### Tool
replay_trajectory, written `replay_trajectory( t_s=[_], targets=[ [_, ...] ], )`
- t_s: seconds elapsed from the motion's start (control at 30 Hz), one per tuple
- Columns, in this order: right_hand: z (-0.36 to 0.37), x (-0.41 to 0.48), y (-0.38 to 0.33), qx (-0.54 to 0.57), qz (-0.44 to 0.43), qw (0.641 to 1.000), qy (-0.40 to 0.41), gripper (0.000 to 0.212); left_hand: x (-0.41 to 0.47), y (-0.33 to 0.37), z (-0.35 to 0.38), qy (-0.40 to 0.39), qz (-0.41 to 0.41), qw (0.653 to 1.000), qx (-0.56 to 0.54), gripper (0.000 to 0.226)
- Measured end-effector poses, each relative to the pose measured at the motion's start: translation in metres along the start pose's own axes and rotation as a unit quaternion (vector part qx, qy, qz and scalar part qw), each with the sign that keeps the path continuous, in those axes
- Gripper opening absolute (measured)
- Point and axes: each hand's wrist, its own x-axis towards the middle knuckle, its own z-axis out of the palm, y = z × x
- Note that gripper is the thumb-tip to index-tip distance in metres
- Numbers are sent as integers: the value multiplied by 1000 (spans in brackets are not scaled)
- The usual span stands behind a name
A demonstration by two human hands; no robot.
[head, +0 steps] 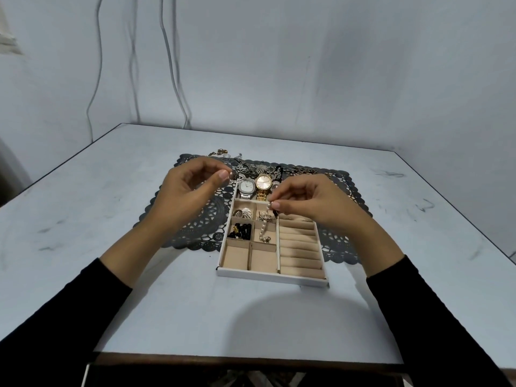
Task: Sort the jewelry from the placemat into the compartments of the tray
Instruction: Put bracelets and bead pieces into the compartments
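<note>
A white tray (272, 276) with beige compartments lies on a black lace placemat (195, 222). My right hand (310, 203) pinches one end of a pearl strand (264, 227), which hangs down into a middle compartment. My left hand (192, 185) is raised over the placemat's left part, thumb and forefinger pinched together; whether a small item sits between them I cannot tell. A silver watch (246, 187) and a gold watch (263, 184) lie in the tray's far compartment. Black beads (241, 230) and a silver piece (243, 213) fill two left compartments.
Several loose chains, rings and a shell pendant (261, 169) lie along the placemat's far edge. The tray's ring-roll section (300, 247) takes up its right side. The pale table (97, 205) meets a grey wall behind; cables hang on the wall at the left.
</note>
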Motion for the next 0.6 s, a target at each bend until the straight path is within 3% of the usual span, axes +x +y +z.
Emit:
replay_trajectory(
  t_s=[0.37, 0.6],
  targets=[
    [-5, -3, 0, -1, 22, 996, -91, 18, 0, 1, 0, 0, 7, 1000, 4, 8],
    [8, 1, 8, 3, 26, 997, -68, 15, -1, -1, 0, -7, 6, 1000, 6, 8]
  ],
)
